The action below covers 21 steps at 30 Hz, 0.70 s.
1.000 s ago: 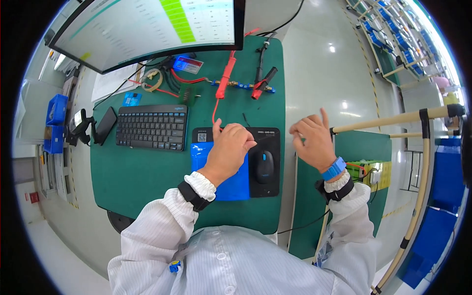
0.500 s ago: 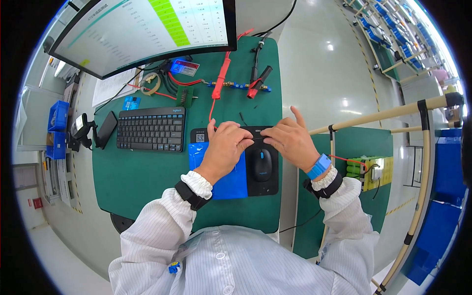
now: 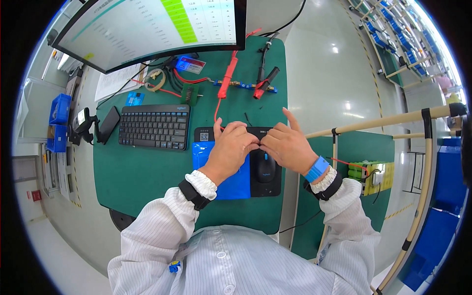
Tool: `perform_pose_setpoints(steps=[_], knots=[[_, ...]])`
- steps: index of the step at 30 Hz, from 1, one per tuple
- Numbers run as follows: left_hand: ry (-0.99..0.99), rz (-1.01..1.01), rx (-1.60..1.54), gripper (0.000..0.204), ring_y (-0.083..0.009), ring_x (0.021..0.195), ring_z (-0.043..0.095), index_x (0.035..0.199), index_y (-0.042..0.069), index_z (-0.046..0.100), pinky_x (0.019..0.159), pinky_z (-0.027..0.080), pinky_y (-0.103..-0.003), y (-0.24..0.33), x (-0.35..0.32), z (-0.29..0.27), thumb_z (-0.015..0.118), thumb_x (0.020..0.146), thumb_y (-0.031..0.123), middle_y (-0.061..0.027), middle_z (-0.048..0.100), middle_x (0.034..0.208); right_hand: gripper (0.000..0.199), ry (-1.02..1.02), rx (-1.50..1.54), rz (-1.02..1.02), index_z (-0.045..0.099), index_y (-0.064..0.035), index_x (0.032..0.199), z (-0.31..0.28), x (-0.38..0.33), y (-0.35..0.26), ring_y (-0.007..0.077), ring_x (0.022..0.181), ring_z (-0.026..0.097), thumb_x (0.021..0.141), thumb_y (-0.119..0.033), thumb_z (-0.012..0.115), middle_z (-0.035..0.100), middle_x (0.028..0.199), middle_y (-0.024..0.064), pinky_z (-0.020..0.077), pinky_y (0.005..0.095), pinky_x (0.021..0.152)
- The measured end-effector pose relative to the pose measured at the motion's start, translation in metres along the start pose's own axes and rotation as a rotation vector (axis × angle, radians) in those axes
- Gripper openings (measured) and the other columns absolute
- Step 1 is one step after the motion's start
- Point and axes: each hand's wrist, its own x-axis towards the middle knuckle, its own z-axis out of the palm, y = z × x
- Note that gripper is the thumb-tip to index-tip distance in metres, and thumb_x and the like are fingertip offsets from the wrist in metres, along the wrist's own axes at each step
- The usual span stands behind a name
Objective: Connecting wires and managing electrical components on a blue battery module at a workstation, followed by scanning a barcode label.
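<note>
My left hand point(image 3: 228, 153) and my right hand point(image 3: 289, 147) meet above the top of a black mouse pad point(image 3: 273, 188), thumbs and fingertips pinched together. What sits between the fingertips is too small and hidden to name. My right index finger points up, apart from the pinch. A red wire point(image 3: 217, 109) comes down from a red-sleeved clip point(image 3: 228, 77) and passes out of sight behind my left hand. Below my hands are a black computer mouse point(image 3: 264, 169) and a flat blue sheet or pouch point(image 3: 233, 186), both on the pad.
A keyboard point(image 3: 155, 127) and monitor point(image 3: 157, 32) stand left on the green table point(image 3: 142, 177). Behind lie a black-and-red clip point(image 3: 266, 83), a blue connector strip point(image 3: 241, 84) and a tape roll point(image 3: 156, 79). A pipe rail point(image 3: 383, 118) and green-yellow battery pack point(image 3: 371, 177) are right.
My fingertips have come together, closing the small gap between the hands where a thin dark piece showed. The whole view has shifted slightly.
</note>
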Motion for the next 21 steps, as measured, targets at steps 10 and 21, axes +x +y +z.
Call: perform_pose_setpoints(steps=[10, 21], knots=[[0.012, 0.035, 0.038, 0.008, -0.0212, 0.108, 0.054, 0.084, 0.015, 0.065, 0.11, 0.021, -0.063, 0.006, 0.0, 0.0, 0.069, 0.085, 0.021, 0.0001, 0.057, 0.089, 0.011, 0.017, 0.107, 0.019, 0.059, -0.0122, 0.08, -0.002, -0.013, 0.001, 0.0201, 0.081, 0.057, 0.082, -0.016, 0.069, 0.053, 0.072, 0.0014, 0.0247, 0.0542, 0.115], [0.038, 0.029, 0.021, 0.009, -0.0223, 0.113, 0.053, 0.087, 0.015, 0.066, 0.108, 0.022, -0.063, 0.002, -0.001, 0.0, 0.07, 0.084, 0.021, -0.001, 0.057, 0.088, 0.007, 0.035, 0.158, 0.116, 0.062, -0.0111, 0.087, -0.001, -0.017, -0.002, 0.0214, 0.085, 0.059, 0.085, -0.014, 0.067, 0.058, 0.077, 0.0025, 0.0219, 0.0516, 0.117]])
